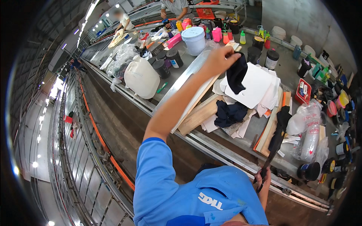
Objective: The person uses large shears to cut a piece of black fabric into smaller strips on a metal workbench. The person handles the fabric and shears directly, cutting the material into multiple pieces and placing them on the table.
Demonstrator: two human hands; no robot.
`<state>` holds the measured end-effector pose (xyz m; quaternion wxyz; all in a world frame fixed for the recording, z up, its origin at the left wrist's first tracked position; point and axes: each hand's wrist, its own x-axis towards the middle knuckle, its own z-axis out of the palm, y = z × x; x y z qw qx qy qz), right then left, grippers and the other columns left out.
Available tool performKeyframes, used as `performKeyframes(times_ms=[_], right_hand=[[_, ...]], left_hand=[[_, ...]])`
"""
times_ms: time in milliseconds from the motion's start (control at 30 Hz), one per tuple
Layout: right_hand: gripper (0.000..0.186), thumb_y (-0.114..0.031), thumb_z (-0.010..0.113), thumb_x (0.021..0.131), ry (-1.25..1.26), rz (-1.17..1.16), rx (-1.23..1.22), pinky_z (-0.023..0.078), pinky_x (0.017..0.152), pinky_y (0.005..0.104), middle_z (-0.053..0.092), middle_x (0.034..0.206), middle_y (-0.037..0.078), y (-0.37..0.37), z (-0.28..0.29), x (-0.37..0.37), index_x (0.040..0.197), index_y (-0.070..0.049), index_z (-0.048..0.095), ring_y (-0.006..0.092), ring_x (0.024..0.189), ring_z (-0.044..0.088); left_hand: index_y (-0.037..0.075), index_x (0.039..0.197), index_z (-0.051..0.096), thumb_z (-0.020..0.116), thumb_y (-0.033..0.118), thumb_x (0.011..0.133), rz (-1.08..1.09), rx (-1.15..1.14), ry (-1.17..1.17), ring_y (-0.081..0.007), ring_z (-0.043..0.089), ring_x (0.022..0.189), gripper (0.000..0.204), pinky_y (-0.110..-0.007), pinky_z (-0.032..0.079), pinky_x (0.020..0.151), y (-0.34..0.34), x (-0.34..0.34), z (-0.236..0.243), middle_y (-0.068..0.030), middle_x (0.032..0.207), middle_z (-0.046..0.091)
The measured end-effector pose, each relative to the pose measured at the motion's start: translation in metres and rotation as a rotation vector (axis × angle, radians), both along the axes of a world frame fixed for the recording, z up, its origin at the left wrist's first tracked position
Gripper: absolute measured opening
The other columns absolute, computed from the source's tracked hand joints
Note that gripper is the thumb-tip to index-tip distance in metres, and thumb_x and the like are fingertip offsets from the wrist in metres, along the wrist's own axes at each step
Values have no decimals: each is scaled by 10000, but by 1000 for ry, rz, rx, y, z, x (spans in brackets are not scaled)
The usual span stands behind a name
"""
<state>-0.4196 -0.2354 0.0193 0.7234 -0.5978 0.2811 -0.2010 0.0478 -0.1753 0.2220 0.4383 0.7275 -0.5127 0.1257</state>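
My left hand (222, 60), raised at the centre, pinches a small black fabric piece (236, 75) that hangs over a white sheet (256, 86) on a pile of papers. Below it a crumpled navy cloth (230, 114) lies on papers beside a wooden board (198, 116). Low at the right, beside my body, my right hand (263, 176) is closed on a long black strip (279, 128), which reaches up across the wooden pieces at the table's right side. I cannot tell whether that strip is cloth throughout.
The metal table (169, 84) bears a white jerrycan (140, 79), a white bucket (194, 40), several dark tubs, bottles, a red tray (303, 91) and bagged cups (312, 132). Its railed front edge crosses before me. Two co-workers (124, 22) (175, 8) stand at the far side, another person (75, 64) farther left.
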Motion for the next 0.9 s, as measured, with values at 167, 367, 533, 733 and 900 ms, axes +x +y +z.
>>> performKeyframes(times_ms=[167,367,533,733,900], right_hand=[[616,-313,743,870,-95,27,-109,499,758,294,595,887,76,-23,4,37,1292,14,436,183,856,620],[598,-48,715,854,-231,89,-141,520,865,363,648,1040,176,-43,-10,88,1332,-19,357,245,966,653],[705,-13,747,821,-401,215,-23,486,883,345,569,1232,208,-46,28,152,1362,-43,296,220,1067,590],[759,-163,859,760,-451,343,-46,527,941,396,560,1328,231,-34,98,245,1270,-12,318,287,1159,593],[705,-184,892,721,-207,253,-127,490,836,268,650,1072,88,-12,91,278,1221,-67,409,133,952,604]], left_hand=[[54,771,624,660,270,937,-154,-366,571,-30,456,676,274,-243,371,624,11,34,58,68,705,535],[66,895,681,661,293,948,-131,-337,750,-50,603,718,233,-212,476,667,35,30,76,12,813,671],[53,1051,590,600,279,985,-327,-202,968,-148,681,658,235,-267,562,578,58,13,63,-183,946,724],[31,942,667,549,313,1018,-317,120,780,-47,616,767,315,-208,503,749,60,-24,56,-106,1033,739],[79,916,700,580,332,1000,-266,194,373,-25,523,705,293,-198,425,683,71,-33,34,70,736,566]])
